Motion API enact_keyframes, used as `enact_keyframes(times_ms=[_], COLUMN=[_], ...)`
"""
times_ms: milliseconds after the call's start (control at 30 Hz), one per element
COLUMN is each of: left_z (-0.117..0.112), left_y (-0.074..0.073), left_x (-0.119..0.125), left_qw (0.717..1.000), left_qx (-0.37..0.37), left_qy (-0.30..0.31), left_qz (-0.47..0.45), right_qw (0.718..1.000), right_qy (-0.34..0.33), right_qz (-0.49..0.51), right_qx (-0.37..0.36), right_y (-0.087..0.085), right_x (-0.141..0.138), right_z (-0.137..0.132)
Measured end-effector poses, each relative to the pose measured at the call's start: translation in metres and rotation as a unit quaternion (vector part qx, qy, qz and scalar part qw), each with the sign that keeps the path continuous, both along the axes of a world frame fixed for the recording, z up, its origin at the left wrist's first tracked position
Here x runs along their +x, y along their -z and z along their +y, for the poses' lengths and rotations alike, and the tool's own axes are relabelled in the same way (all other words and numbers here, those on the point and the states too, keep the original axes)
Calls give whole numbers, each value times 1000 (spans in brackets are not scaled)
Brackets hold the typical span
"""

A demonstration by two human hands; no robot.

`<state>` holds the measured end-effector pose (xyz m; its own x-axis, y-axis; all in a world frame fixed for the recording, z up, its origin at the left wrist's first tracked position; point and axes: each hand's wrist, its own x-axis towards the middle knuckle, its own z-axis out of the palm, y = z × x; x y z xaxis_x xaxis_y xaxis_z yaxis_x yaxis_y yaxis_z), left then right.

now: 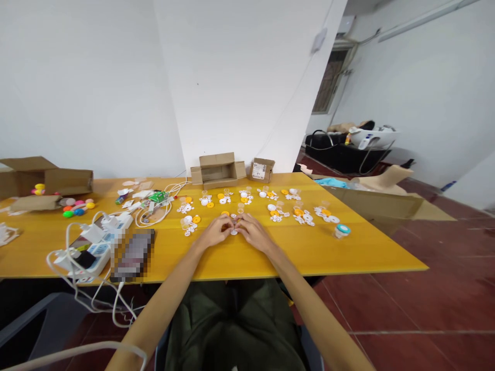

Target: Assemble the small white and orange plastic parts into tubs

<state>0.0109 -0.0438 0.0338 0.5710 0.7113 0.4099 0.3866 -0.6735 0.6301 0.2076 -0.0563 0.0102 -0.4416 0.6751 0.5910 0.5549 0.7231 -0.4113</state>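
My left hand [218, 230] and my right hand [250, 231] meet over the middle of the yellow table. Their fingertips pinch together on a small white round plastic piece [234, 232], partly covered by the fingers. Just beyond the fingers lie a yellow disc [225, 213] and a clear cup [241, 208]. To the left of my left hand is a group with a yellow disc [196, 219], white perforated discs and a clear cup. Similar groups of small white and yellow parts are spread in rows behind and to the right, among them a white disc [271, 208].
A power strip [101, 252] with plugs and cables and a phone [133, 255] lie at left. Cardboard boxes [218, 172] stand along the wall. Coloured balls [79, 211] sit far left. A jar with a teal lid [342, 230] stands right, near the table's edge.
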Motion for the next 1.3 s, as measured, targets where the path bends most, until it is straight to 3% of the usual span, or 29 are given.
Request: enact_keyframes(times_ms=[633,1000,1300], left_z=[3,3,3], left_y=[4,4,4], left_x=[0,1,0], left_qw=[1000,1000,1000], left_qx=[-20,-30,-21], left_qy=[-2,-3,-20], left_qz=[0,-6,0], right_qw=[1000,999,982], right_qy=[-16,13,172], right_qz=[5,-9,76], right_qx=[13,31,35], right_y=[-2,-4,0], right_x=[0,-3,3], right_z=[-1,-9,-1])
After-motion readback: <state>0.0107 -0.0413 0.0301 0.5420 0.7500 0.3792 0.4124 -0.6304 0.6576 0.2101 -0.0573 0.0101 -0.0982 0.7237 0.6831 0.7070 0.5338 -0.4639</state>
